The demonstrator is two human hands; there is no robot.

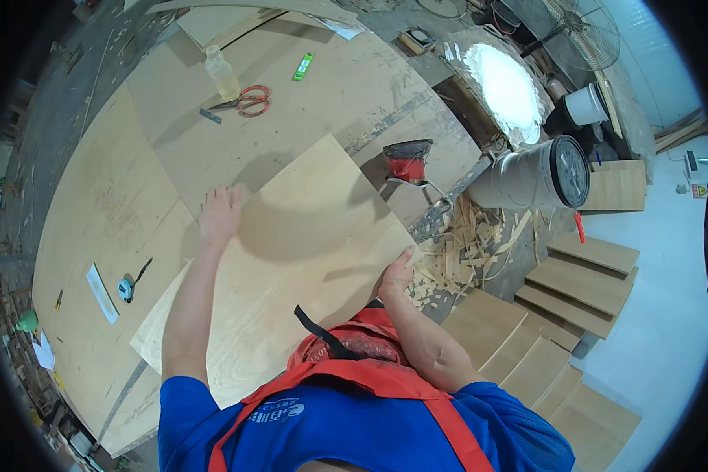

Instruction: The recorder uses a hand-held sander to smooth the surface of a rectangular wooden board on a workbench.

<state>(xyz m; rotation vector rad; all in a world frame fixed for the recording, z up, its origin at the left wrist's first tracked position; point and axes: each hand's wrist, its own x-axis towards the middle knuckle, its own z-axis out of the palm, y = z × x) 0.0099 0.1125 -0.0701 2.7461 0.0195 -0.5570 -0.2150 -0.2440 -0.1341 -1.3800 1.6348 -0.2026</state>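
Note:
A pale square plywood board lies turned at an angle on the large worktable in front of me. My left hand is at its far left edge, fingers stretched forward and slightly blurred; whether the palm touches the board I cannot tell. At the board's right corner my right hand grips the edge, thumb on top, the other fingers hidden below. Beyond the board sits a red sander with a dark base. Red-handled scissors lie farther away beside a clear bottle.
On the worktable are a green spirit level, a tape measure and a white strip. To the right stand a large white bucket, wood scraps on the floor, and stacked panels. A fan stands far right.

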